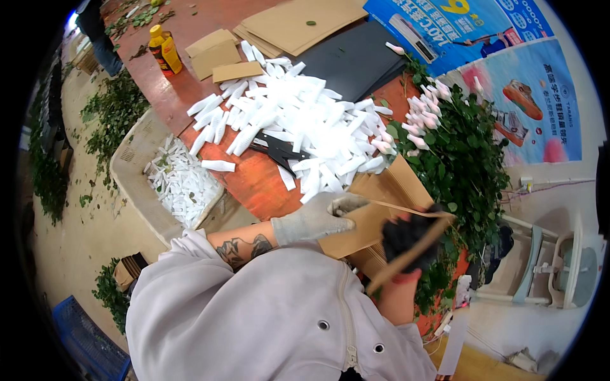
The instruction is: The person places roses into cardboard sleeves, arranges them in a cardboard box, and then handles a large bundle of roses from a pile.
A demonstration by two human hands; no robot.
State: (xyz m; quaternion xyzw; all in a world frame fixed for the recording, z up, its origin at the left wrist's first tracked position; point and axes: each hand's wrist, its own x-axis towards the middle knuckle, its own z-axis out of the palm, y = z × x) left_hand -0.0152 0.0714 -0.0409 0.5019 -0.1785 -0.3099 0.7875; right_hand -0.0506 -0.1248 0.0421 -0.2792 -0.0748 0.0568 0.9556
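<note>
My left hand (pixel 317 219), in a pale knit glove, is at the left edge of a brown cardboard sheet (pixel 367 228), its thumb and fingers closing about that edge. My right hand (pixel 411 238), in a black glove, is blurred and grips the other part of the cardboard, where a narrow bent strip (pixel 419 250) crosses in front of it. Under both hands lie more cardboard pieces (pixel 410 183). Just beyond my left hand spreads a heap of white foam-net sleeves (pixel 305 114), with a black tool (pixel 279 150), seemingly a stapler, partly buried in it.
Pale pink roses (pixel 424 114) with leafy stems (pixel 467 143) lie to the right. Behind the heap are cardboard sheets (pixel 305 24), dark sheets (pixel 352 57) and a yellow-capped bottle (pixel 165 51). A plastic basket (pixel 136 157) of sleeves stands left. A person (pixel 97 35) is far left.
</note>
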